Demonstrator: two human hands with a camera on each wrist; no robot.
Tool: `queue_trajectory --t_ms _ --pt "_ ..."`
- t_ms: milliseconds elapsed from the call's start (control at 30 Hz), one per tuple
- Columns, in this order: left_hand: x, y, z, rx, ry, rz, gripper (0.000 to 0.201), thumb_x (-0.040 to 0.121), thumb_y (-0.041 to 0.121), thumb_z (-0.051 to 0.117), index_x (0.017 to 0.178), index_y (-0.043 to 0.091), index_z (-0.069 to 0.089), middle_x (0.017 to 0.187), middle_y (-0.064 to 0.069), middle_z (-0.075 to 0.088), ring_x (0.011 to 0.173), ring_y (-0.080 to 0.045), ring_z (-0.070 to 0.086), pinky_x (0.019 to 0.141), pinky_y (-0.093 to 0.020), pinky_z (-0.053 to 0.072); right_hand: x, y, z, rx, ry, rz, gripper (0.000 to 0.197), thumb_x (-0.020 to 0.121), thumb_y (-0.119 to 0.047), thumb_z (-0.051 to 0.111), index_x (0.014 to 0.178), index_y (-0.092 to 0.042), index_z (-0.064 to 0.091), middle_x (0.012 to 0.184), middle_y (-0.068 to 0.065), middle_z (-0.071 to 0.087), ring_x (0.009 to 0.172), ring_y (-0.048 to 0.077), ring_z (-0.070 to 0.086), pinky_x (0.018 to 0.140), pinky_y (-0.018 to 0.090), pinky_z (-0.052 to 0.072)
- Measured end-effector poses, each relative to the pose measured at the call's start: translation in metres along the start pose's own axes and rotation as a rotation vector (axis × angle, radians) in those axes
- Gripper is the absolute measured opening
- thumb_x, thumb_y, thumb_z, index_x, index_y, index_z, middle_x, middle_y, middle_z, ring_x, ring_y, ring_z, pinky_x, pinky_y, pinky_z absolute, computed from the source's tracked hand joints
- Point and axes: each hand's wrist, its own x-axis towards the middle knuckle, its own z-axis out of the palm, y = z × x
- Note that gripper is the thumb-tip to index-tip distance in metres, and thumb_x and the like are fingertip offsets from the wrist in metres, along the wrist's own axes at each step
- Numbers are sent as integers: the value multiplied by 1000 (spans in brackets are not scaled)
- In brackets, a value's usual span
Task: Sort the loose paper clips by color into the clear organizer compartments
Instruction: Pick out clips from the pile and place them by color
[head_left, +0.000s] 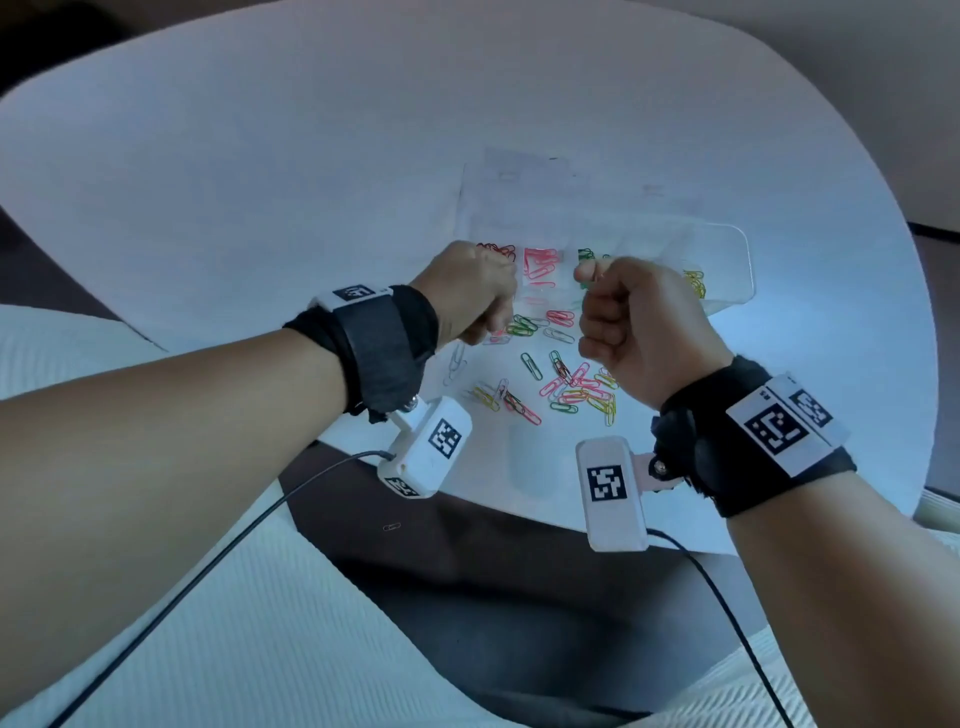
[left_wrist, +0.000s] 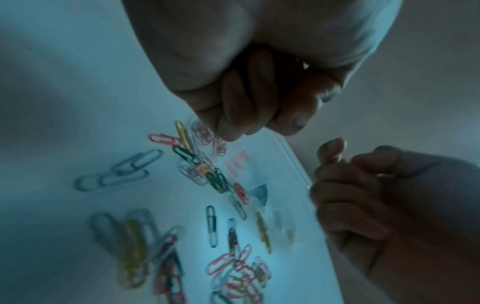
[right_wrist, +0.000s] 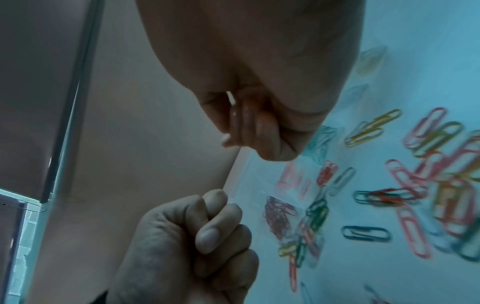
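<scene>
white round-cornered table (head_left: 260, 156), dark floor (head_left: 467, 561), white ribbed fabric (head_left: 260, 649)

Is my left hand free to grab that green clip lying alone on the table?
Probably not yet: the left hand is pinching the clear organizer. Nothing covers the green clip.

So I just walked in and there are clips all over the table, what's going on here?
A person is sorting colored paper clips into a clear organizer on a white table. Both hands are raised with curled fingers: the right hand seems to pinch a green clip over the organizer, while what the left hand holds can't be made out. Red, pink, green and yellow clips already sit in separate compartments. A mixed loose pile still lies on the table in front of it.
</scene>
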Motion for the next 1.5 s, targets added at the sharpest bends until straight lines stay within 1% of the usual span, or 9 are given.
queue_trajectory --t_ms 233,333,400,467,767,900,1200,1400,1500 --pt "0 20 -5 -351 72 60 30 57 -12 20 60 17 26 45 -9 34 42 -15 20 49 -29 8 29 -31 19 62 90 9 6 89 -9 50 88 -5 54 70 7 48 53 18 47 49 24 42" --pt "1 22 -7 -397 80 8 35 59 -13 18 72 15 35 49 -9 38 43 -13 19 49 -27 10 37 -33 19 117 54 120 39 92 -23 57 117 6 52 107 21 61 93 33 65 81 30 56" --pt "4 22 -7 -412 60 -45 33 65 -14 20 71 12 40 54 -10 41 46 -13 20 48 -24 13 38 -32 16 150 41 166 70 92 -29 60 145 7 32 149 30 34 135 45 35 110 46 36" --pt "6 23 -9 -397 56 -113 30 72 -12 24 69 11 42 59 -11 43 45 -14 23 46 -22 17 36 -32 13 168 16 155 75 93 -34 60 148 5 27 152 28 18 139 42 24 114 48 28" --pt "27 57 -7 -362 97 -230 17 81 -2 40 74 9 50 64 -5 47 51 -15 42 44 -18 36 -1 -38 -31 51 64 20 31 94 -31 59 118 -11 59 117 16 65 103 27 68 94 34 54" --pt "45 66 3 -377 134 -187 14 84 6 48 95 1 54 85 -14 55 75 -23 56 68 -26 55 -19 -34 -53 15 77 -13 24 94 -26 57 113 -12 62 112 14 68 101 25 69 94 33 54" --pt "29 67 15 183 119 152 35 80 32 55 114 25 61 123 3 59 117 -16 52 100 -31 41 -14 17 -83 -614 108 -79 8 90 -15 63 92 -17 71 92 6 74 86 25 72 87 40 57" --pt "-11 29 34 405 126 285 19 83 6 60 93 21 66 79 2 66 67 -13 58 56 -20 46 1 25 -79 -945 175 -287 12 88 -19 65 95 -20 75 85 -6 69 83 12 62 73 16 44" --pt "-18 0 37 657 42 242 18 82 10 63 88 27 67 75 11 64 67 -9 59 61 -19 47 4 32 -78 -1052 164 -343 19 91 -17 63 105 -18 75 98 -3 71 83 5 53 66 6 33"
